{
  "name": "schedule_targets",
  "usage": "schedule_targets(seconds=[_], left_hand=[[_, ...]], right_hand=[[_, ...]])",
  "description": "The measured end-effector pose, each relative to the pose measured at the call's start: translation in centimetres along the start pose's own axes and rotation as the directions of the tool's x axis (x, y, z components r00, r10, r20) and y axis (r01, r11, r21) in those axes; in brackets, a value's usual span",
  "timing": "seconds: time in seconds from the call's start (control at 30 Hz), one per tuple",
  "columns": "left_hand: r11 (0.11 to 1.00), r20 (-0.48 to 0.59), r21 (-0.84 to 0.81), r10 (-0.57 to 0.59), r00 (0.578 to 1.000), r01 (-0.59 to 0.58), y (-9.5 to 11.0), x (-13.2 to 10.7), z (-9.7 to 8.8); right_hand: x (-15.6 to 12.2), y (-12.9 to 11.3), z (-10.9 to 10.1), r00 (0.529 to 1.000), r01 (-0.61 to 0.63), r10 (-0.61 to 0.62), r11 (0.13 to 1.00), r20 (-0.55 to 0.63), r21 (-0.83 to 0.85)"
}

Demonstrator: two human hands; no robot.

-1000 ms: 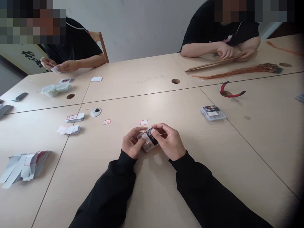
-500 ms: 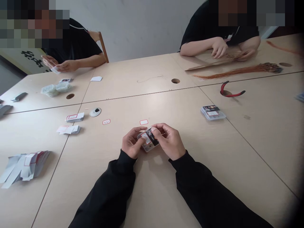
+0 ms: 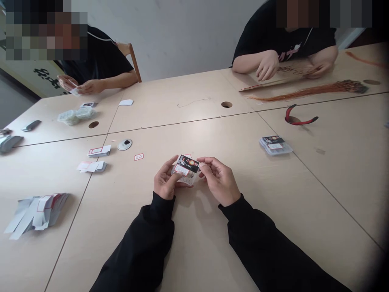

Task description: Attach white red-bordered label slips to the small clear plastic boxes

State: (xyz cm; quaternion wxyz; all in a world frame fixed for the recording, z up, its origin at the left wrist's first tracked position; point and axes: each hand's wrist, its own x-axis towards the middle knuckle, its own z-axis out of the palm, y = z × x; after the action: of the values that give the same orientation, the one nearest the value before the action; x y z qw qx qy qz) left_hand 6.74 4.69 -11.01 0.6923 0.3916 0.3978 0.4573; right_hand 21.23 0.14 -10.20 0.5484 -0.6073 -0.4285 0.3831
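Head view: my left hand (image 3: 165, 182) has a small clear plastic case (image 3: 190, 179) pinched, thumb across its printed label (image 3: 189, 163) and fingers round the side. My right hand (image 3: 223, 184) is half-curled at the case's right corner; can't tell if it's really gripping. Case is tilted, over the tabletop (image 3: 200, 247). I'd guess it's light and fairly stiff but kinda slick, and thin plastic might crack if you squeeze hard. Opposite edges look like the best hold. Further out: red-framed tag (image 3: 138, 157) leftward, white disc (image 3: 125, 144) just beyond, similar labelled case (image 3: 282, 150) off right.
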Motion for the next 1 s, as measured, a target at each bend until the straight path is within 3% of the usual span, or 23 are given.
schedule_targets(seconds=[0.13,0.3,0.57,0.73,0.8,1.0], left_hand=[[1.000,-0.019,0.011,0.008,1.000,-0.008,-0.2,0.0,0.2],[1.000,0.012,0.000,0.014,1.000,-0.014,-0.1,-0.2,0.4],[0.997,0.023,0.064,-0.042,0.999,0.041,0.3,-0.4,0.4],[0.999,-0.017,0.033,-0.030,0.999,0.031,0.3,-0.5,0.7],[0.999,-0.030,0.028,-0.016,0.999,0.017,0.3,-0.5,0.7],[0.997,-0.061,0.068,0.038,0.997,-0.034,0.1,-0.4,0.6]], right_hand=[[-0.1,0.0,0.1,1.000,0.005,-0.006,0.999,0.029,0.034],[0.1,0.0,-0.1,1.000,-0.006,0.007,0.998,-0.019,0.060],[0.1,0.1,0.1,1.000,-0.001,0.003,0.994,-0.012,0.113],[-0.2,-0.4,0.0,0.984,0.080,-0.084,0.996,-0.157,-0.030],[-0.3,-0.6,-0.1,0.986,0.043,-0.044,0.999,-0.164,-0.008],[-0.4,-0.9,-0.2,0.974,-0.219,0.227,0.940,0.002,0.262]])
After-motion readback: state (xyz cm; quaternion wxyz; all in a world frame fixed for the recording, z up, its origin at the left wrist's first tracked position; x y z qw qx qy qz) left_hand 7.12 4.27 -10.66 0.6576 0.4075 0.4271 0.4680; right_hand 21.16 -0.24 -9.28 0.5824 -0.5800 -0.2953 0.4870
